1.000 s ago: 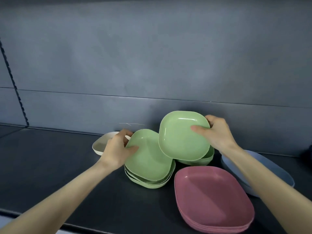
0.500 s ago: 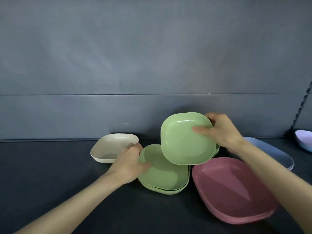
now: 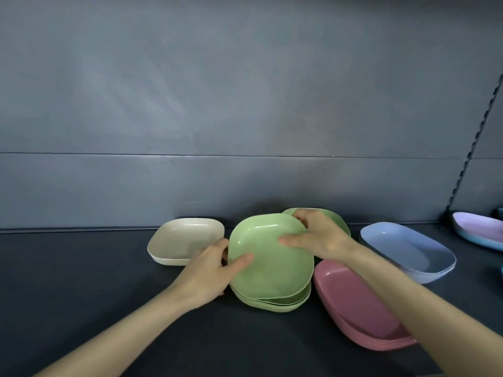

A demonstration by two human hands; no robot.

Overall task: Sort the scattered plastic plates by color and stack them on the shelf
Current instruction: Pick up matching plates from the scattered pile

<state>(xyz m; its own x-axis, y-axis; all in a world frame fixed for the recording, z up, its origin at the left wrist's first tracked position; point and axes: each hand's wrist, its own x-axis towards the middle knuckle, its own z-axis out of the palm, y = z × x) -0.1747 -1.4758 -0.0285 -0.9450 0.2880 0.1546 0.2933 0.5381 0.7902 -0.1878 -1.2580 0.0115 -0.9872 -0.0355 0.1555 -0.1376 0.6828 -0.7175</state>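
Note:
A green plate [image 3: 272, 262] lies tilted on top of a green stack [image 3: 275, 304] on the dark shelf [image 3: 81, 289]. My right hand [image 3: 315, 238] pinches its far right rim, thumb inside the dish. On the left rim my left hand [image 3: 212, 270] grips the same plate, thumb lying on its inner face. Behind my right hand more green plates [image 3: 337, 223] show partly. A cream plate [image 3: 185, 240] sits left of the stack, a pink stack [image 3: 353, 308] to its right under my right forearm, and a blue stack [image 3: 408, 251] farther right.
A grey back wall [image 3: 245, 118] closes the shelf behind the plates. At the far right, past a notched upright [image 3: 473, 142], a lilac plate [image 3: 479, 232] lies on another shelf bay. Bare dark shelf surface stretches to the left and front.
My right hand has lowered the green plate leftward onto the green stack. My left hand has shifted from the stack's rim to that plate's left edge.

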